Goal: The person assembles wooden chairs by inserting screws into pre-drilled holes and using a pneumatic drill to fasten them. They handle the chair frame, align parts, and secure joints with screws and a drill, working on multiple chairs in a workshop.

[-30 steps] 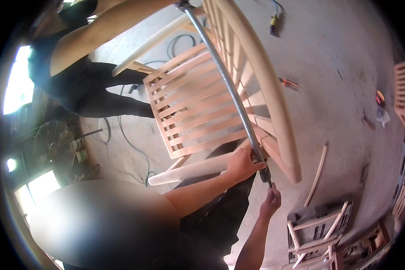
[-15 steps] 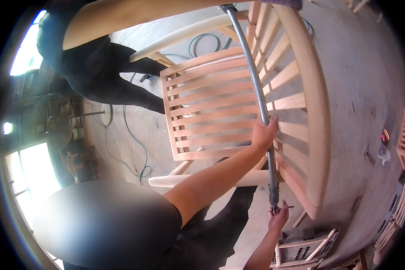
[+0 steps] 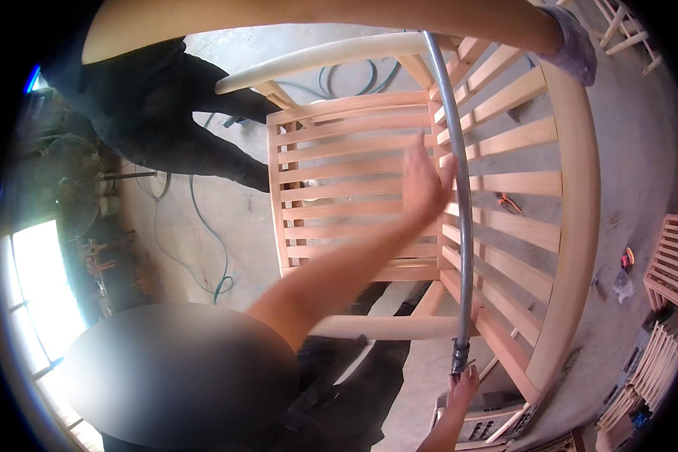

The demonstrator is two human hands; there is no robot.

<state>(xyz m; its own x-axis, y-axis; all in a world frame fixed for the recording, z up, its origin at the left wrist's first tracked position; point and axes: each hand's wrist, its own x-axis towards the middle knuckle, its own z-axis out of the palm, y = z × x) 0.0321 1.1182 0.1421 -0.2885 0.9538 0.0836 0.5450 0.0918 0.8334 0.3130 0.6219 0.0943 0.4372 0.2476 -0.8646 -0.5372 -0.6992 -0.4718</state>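
A pale wooden chair frame with slatted seat and back (image 3: pixel 576 226) stands in front of me. A grey metal pipe clamp (image 3: pixel 465 233) runs across it between the seat slats (image 3: pixel 339 188) and the back, spanning from armrest to armrest. Above the seat, beside the pipe, my left hand (image 3: pixel 426 184) is open with fingers stretched out, slightly blurred. At the pipe's near end, below the near armrest (image 3: pixel 399 327), my right hand (image 3: pixel 463 386) is closed around the clamp's handle, which its fingers partly hide.
Another person's arm (image 3: pixel 316 19) crosses the top, its gloved hand (image 3: pixel 572 45) at the chair back. Their dark-trousered legs (image 3: pixel 158 128) stand at far left. A green hose (image 3: pixel 207 215), orange-handled pliers (image 3: pixel 509 203), a slatted panel (image 3: pixel 669 260) and stacked wood strips (image 3: pixel 648 377) lie around.
My left hand has let go of the pipe and moved up and left of it. Chair back and pipe sit farther right in view. The other person's gloved hand shows more fully.
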